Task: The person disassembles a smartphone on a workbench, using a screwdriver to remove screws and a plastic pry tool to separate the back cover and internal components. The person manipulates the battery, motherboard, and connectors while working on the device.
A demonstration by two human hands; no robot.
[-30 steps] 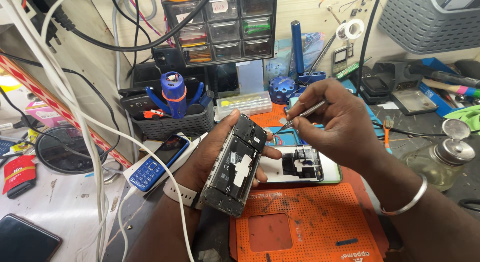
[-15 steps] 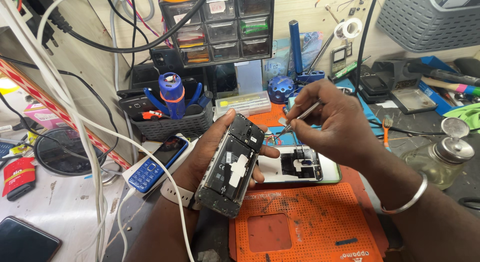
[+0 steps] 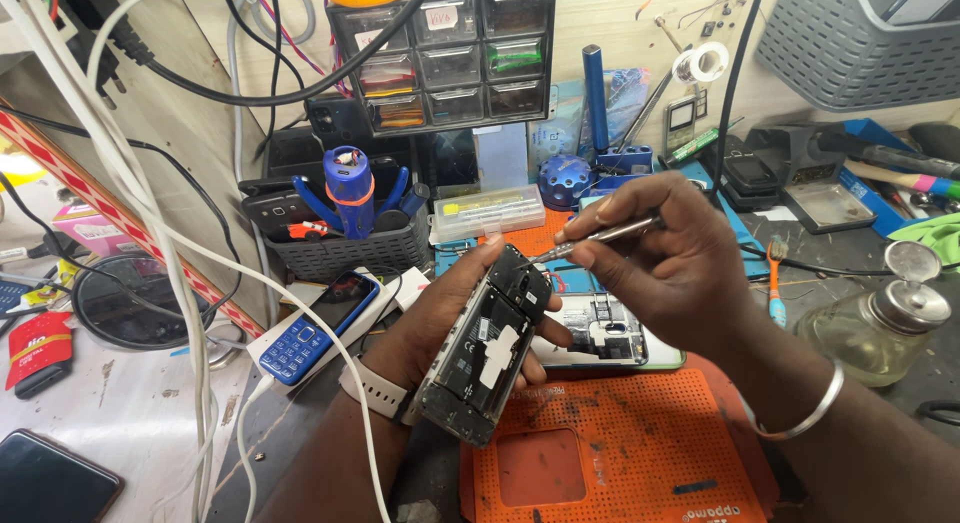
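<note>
I see my left hand [image 3: 440, 318] clasping an opened phone [image 3: 487, 345] tilted above the orange mat [image 3: 620, 453] at the surface's near edge. My right hand [image 3: 670, 253] pinches a slim metal screwdriver [image 3: 600, 235], its tip touching the phone's upper end.
</note>
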